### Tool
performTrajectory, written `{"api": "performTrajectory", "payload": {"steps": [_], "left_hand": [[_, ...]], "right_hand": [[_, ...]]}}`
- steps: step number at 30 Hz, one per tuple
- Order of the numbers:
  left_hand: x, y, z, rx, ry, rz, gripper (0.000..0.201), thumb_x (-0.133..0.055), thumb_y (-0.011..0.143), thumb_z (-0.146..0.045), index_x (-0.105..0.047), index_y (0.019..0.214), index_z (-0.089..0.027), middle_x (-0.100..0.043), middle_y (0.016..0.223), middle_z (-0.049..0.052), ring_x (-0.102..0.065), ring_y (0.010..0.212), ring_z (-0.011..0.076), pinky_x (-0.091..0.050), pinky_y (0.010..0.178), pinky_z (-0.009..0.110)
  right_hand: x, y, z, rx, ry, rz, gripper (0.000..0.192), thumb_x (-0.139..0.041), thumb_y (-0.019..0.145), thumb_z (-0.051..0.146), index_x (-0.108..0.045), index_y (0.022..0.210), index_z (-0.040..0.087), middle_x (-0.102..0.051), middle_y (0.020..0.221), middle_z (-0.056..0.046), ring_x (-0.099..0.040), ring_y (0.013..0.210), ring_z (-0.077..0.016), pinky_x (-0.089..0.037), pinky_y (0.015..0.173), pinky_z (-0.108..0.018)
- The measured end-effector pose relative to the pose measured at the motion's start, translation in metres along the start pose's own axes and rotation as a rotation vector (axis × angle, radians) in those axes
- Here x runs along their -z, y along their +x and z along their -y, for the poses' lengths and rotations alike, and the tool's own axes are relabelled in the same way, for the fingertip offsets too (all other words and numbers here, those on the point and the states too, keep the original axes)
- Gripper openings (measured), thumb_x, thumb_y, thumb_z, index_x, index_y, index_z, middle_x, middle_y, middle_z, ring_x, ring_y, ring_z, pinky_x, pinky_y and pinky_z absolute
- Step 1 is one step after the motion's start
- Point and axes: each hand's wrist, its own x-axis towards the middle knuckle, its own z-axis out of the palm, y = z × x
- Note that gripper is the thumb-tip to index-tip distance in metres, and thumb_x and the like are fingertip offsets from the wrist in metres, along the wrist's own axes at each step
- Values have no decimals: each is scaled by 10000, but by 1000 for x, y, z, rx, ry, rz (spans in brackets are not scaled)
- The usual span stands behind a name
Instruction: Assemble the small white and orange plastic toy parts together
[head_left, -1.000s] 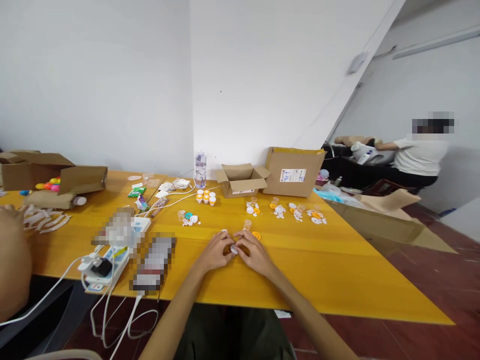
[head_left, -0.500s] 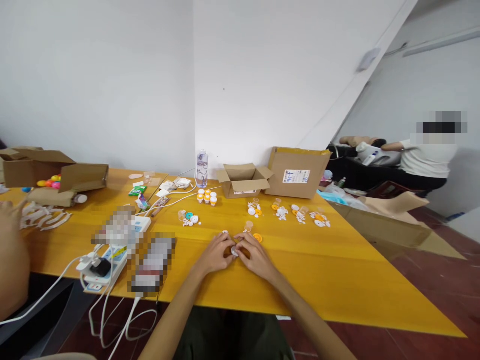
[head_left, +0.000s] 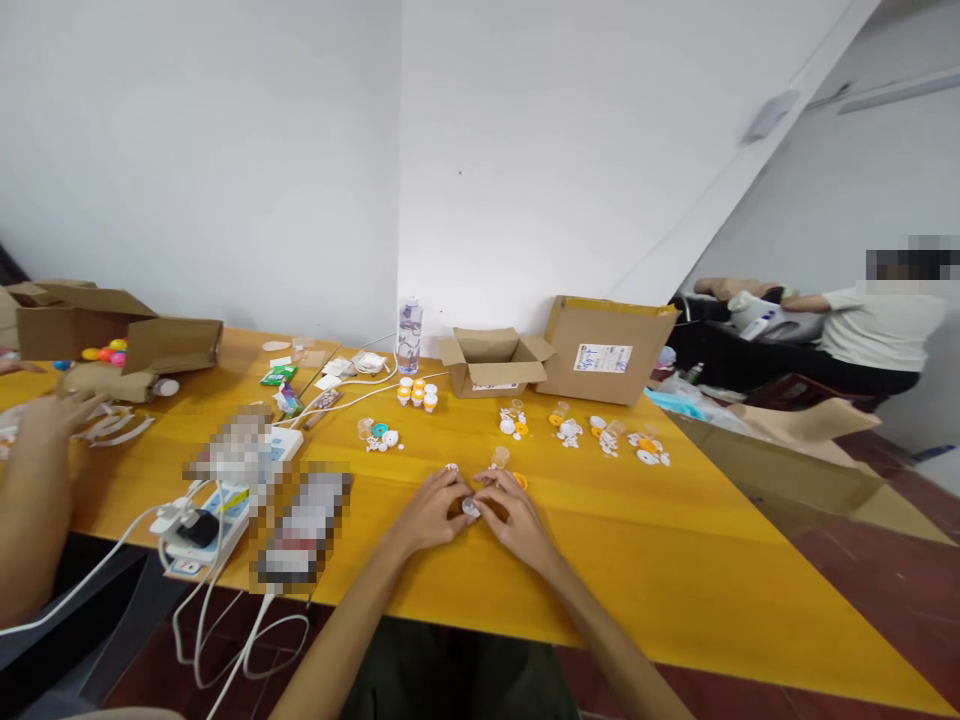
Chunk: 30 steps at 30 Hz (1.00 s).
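My left hand (head_left: 435,510) and my right hand (head_left: 519,520) meet low over the wooden table. Between their fingertips they grip a small whitish plastic piece (head_left: 470,508), whose exact kind is too small to tell. Just beyond my right hand lies an orange plastic ring (head_left: 521,481), partly covered by the fingers. A small clear plastic cup (head_left: 500,457) stands behind it. Tiny white parts (head_left: 451,467) show beyond my left fingertips.
Piles of white and orange parts (head_left: 570,432) lie at the back right, near an open carton (head_left: 495,378) and a large box (head_left: 611,350). Finished-looking orange-white pieces (head_left: 417,392) stand by a bottle (head_left: 409,335). Left are a phone (head_left: 306,525), a power strip (head_left: 244,500) and a co-worker's arm (head_left: 37,490).
The view has shifted slightly. My hands stay together around the whitish piece, with more of it showing now. At the left, the co-worker's hand has reached over the pale curved strips.
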Motion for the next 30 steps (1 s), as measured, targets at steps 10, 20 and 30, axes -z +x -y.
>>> {"api": "performTrajectory", "payload": {"steps": [10, 20, 30], "left_hand": [[-3, -3, 1, 6, 8, -1, 79, -589, 863, -230, -627, 932, -219, -606, 1006, 55, -546, 995, 232, -424, 936, 376], [-4, -3, -1, 16, 32, -13, 91, -606, 862, -268, -624, 936, -218, -598, 1005, 57, -540, 1007, 239, -431, 909, 371], [-5, -5, 0, 37, 29, -5, 106, -590, 848, -224, -620, 949, -224, -598, 1020, 53, -539, 995, 237, -425, 902, 376]], "right_hand": [[-3, -4, -2, -54, 53, -11, 206, -499, 944, 282, -687, 861, 259, -653, 1033, -69, -625, 976, -212, -503, 872, -365], [-5, -5, 0, -35, 94, -25, 197, -495, 943, 252, -669, 850, 247, -654, 977, -56, -629, 943, -191, -501, 857, -325], [-6, -7, 3, -101, 139, -99, 212, -487, 953, 314, -644, 826, 249, -636, 886, -45, -616, 870, -193, -503, 797, -317]]}}
